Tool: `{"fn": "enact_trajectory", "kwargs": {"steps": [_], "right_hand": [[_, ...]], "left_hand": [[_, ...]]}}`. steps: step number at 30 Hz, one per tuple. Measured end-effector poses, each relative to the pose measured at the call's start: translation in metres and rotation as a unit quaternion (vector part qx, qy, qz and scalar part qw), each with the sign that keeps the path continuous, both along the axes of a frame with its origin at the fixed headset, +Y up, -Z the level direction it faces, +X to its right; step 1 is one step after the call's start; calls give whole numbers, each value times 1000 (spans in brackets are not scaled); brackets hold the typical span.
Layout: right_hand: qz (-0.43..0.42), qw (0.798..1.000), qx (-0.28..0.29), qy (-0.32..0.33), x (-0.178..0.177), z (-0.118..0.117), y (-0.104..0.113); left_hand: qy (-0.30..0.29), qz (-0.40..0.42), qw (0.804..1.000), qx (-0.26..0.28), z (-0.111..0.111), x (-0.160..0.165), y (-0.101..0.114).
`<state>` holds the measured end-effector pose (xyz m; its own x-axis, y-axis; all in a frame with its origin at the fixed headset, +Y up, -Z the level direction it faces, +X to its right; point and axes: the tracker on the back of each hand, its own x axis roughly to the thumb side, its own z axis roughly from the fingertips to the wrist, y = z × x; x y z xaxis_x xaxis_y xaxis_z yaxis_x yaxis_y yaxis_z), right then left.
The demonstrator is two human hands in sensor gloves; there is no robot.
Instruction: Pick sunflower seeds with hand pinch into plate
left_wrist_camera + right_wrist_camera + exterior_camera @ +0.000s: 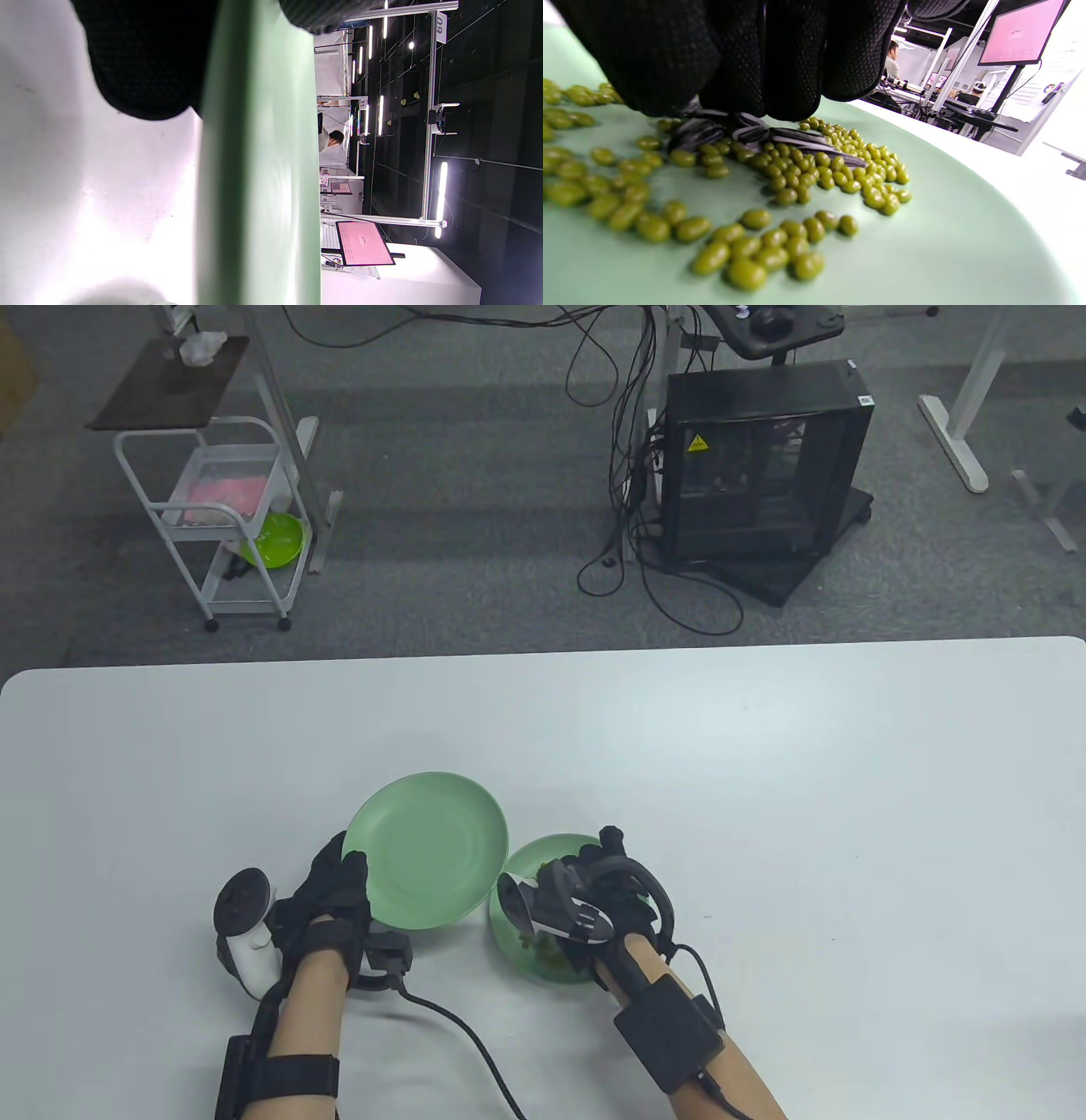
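Note:
My left hand [349, 875] grips the near-left rim of an empty pale green plate [428, 848] and holds it tilted above the table. In the left wrist view that plate [258, 169] is edge-on between my gloved fingers [144, 63]. My right hand [594, 875] reaches down into a second green plate [533, 855] just to the right. In the right wrist view my bunched fingertips [793, 84] pinch several dark striped sunflower seeds [785, 137] that lie among many green beans [780, 241].
The second plate's rim [967, 237] lies close to the held plate. The white table [764, 780] stretches wide to the right and back. A cable [458, 1027] runs from my left wrist toward the front edge.

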<state>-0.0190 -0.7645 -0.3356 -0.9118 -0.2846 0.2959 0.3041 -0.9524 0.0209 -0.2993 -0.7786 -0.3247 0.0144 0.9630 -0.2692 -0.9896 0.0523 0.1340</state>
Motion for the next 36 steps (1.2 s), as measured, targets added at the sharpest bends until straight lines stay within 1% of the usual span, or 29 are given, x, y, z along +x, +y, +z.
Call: {"fn": "enact_trajectory", "kwargs": {"steps": [4,9,14,23,36], "right_hand": [[5,1000,5,-4,-4,0,-3],[-22,1000,1,-13,-2,-3,-7],[-24,1000,4,-13,-1,-2,-4],[-25,1000,9,-12,-2,-1,-6],[-18,1000,12,-5,-2,-1,-4]], "left_hand": [[2,4,1000,1,1,-3,0],[4,5,1000,-2,1,-3,0],[5,3,1000,-3,1,-3,0],[6,1,1000,-6,2,-3,0],[5,1,1000,-7,1,-3,-1]]}}
